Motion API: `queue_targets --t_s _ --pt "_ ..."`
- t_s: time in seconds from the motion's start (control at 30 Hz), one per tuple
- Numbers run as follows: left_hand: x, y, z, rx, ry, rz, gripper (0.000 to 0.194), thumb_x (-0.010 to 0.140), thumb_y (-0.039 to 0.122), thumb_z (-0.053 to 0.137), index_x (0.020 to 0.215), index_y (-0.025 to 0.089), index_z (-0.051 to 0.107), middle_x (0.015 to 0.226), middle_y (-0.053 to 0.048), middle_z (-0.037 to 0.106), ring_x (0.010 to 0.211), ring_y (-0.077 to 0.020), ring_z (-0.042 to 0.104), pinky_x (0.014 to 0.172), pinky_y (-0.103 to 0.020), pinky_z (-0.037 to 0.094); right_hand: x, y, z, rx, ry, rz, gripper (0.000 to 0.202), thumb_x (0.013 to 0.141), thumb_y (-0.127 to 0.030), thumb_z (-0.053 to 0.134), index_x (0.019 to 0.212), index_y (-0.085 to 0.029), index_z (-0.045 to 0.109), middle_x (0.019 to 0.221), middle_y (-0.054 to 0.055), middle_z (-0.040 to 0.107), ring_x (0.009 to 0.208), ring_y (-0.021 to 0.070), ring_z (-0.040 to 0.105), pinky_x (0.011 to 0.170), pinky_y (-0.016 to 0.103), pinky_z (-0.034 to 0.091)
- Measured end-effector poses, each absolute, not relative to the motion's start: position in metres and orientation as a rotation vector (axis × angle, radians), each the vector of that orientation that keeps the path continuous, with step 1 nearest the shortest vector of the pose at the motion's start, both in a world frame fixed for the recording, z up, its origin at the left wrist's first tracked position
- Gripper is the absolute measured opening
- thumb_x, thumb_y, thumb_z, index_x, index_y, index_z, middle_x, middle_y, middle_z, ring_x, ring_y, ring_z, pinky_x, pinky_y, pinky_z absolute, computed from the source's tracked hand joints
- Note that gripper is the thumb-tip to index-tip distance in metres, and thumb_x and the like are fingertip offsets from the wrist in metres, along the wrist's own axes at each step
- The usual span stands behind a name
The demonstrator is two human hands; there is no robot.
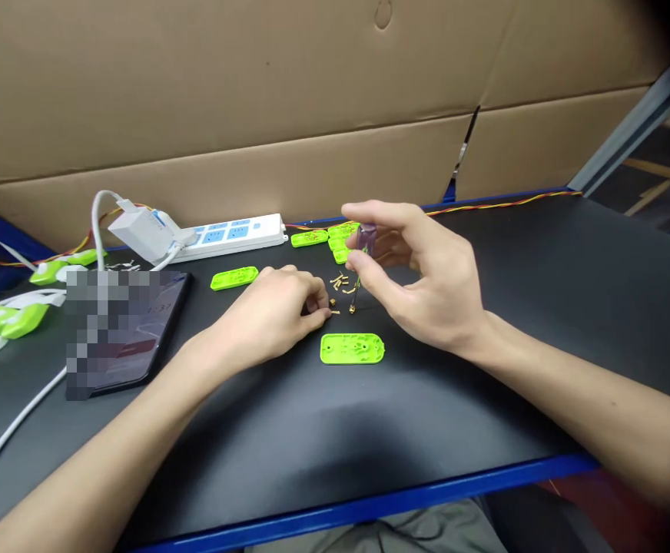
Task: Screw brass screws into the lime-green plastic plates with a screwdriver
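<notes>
My right hand [427, 284] grips the purple, see-through handle of a screwdriver [365, 240] between thumb and fingers. Its thin shaft points down, and a small brass-coloured part [352, 309] is at its tip, by the tabletop. Low on the table, my left hand [280, 307] has thumb and forefinger pinched together, with a small brass piece [336, 312] showing at the fingertips. Between the hands lie several loose brass pieces [340, 282]. Nearest to me is a bright green plastic shell [352, 349], lying with its moulded inside up, below both hands.
More green shells [234, 278] lie left and behind the hands, some grouped [342, 234] at the back. A white power strip [225, 240] with a plugged-in charger [144, 233], a dark phone [144, 338] and white cables [18, 418] occupy the left. Cardboard [312, 92] walls the rear.
</notes>
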State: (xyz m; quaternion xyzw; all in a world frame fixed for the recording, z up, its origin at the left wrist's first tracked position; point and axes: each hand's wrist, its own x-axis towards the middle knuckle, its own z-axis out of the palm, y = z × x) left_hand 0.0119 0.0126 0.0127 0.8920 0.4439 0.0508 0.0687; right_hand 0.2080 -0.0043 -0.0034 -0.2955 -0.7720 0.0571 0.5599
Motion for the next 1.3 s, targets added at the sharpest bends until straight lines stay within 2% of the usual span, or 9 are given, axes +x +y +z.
queue_targets --t_s 0.23,0.4,0.57,0.97,1.13,1.3 --pt "0.021 0.009 0.008 2.727 1.32 0.24 0.014 0.083 0.026 0.054 0.075 0.02 0.063 0.075 -0.001 0.068 0.075 -0.0202 0.061 0.07 -0.031 0.042 0.209 -0.004 -0.002 -0.694 -1.831 0.131 0.035 0.09 -0.018 0.054 0.125 -0.024 0.055 0.115 0.003 0.07 0.101 0.019 0.07 0.09 0.037 0.063" --pt "0.025 0.008 0.006 2.685 1.317 0.293 0.012 0.083 0.025 0.055 0.074 0.019 0.062 0.074 -0.002 0.066 0.077 -0.0206 0.059 0.069 -0.03 0.042 0.208 -0.004 -0.002 -0.675 -1.837 0.127 0.036 0.091 -0.016 0.053 0.126 -0.023 0.054 0.121 0.003 0.068 0.105 0.0199 0.069 0.09 0.038 0.062" --pt "0.028 0.008 0.005 2.674 1.301 0.306 0.012 0.083 0.024 0.055 0.074 0.019 0.061 0.074 -0.002 0.066 0.077 -0.0204 0.058 0.07 -0.031 0.042 0.208 -0.003 -0.004 -0.711 -1.844 0.137 0.038 0.091 -0.018 0.053 0.128 -0.025 0.053 0.117 0.003 0.069 0.104 0.0199 0.069 0.089 0.037 0.063" --pt "0.028 0.01 0.002 2.725 1.207 0.351 0.015 0.087 0.03 0.056 0.087 0.019 0.067 0.081 -0.003 0.065 0.08 -0.0205 0.053 0.073 -0.033 0.04 0.206 -0.005 0.0 -0.713 -1.85 0.149 0.039 0.092 -0.016 0.044 0.13 -0.023 0.052 0.128 0.002 0.064 0.108 0.0176 0.068 0.089 0.032 0.062" --pt "0.029 0.013 -0.003 2.712 1.188 0.388 0.013 0.087 0.027 0.057 0.08 0.018 0.065 0.078 -0.002 0.065 0.079 -0.0196 0.053 0.074 -0.033 0.04 0.205 -0.001 -0.004 -0.696 -1.85 0.124 0.04 0.093 -0.02 0.049 0.133 -0.026 0.05 0.114 0.003 0.068 0.097 0.0176 0.069 0.087 0.036 0.061" --pt "0.03 0.014 -0.004 2.713 1.192 0.382 0.013 0.087 0.027 0.056 0.085 0.018 0.065 0.078 -0.002 0.064 0.076 -0.0185 0.052 0.071 -0.032 0.04 0.205 0.002 -0.002 -0.759 -1.786 0.079 0.029 0.091 -0.031 0.059 0.119 -0.025 0.062 0.094 0.003 0.061 0.079 0.0153 0.064 0.076 0.032 0.061"
